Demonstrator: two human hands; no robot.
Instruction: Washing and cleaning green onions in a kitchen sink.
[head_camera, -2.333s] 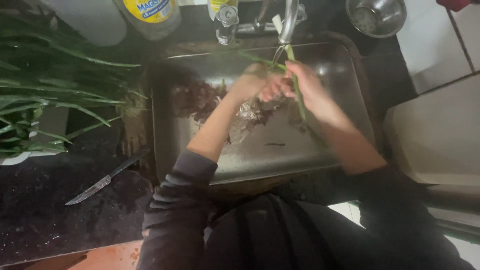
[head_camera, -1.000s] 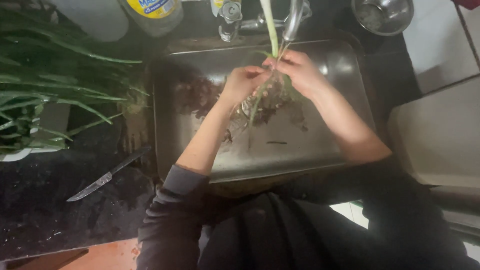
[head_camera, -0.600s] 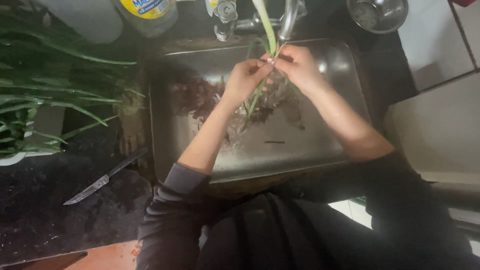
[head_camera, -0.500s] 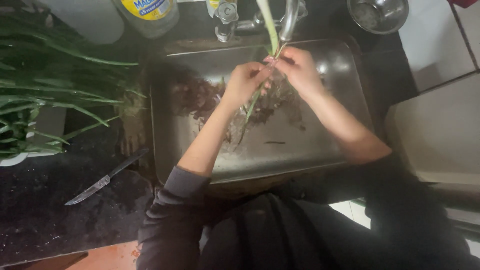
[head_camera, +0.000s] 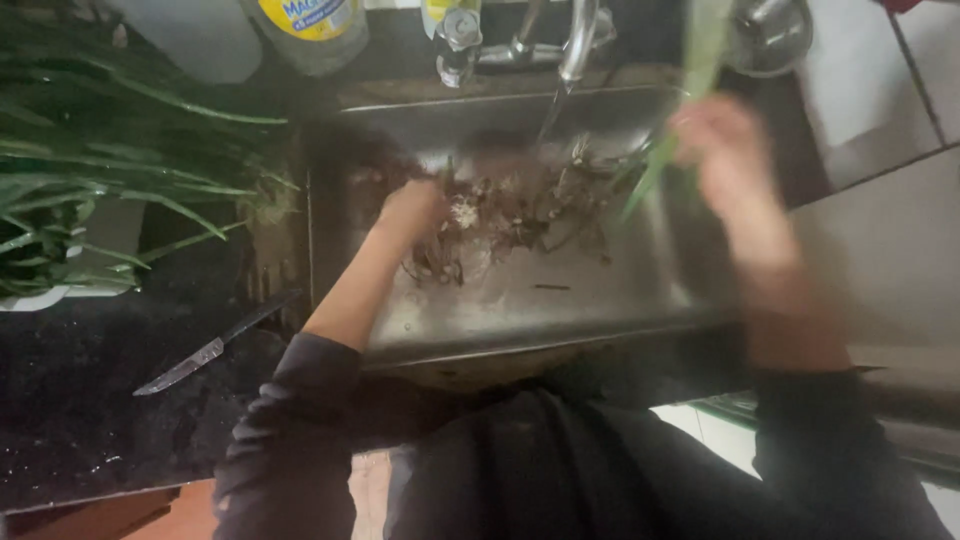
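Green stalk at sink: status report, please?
Right hand grips green stalk, blurred. Left hand on root scraps in sink. Tap running.

Right hand and its green stalk are motion-blurred; grip unclear.

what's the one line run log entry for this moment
left hand: down in sink, on root scraps | right hand: holds green stalk, blurred | tap: running | knife: on counter

The person wears a dark long-sleeved top, sleeves pushed up the forearms, hands bare.
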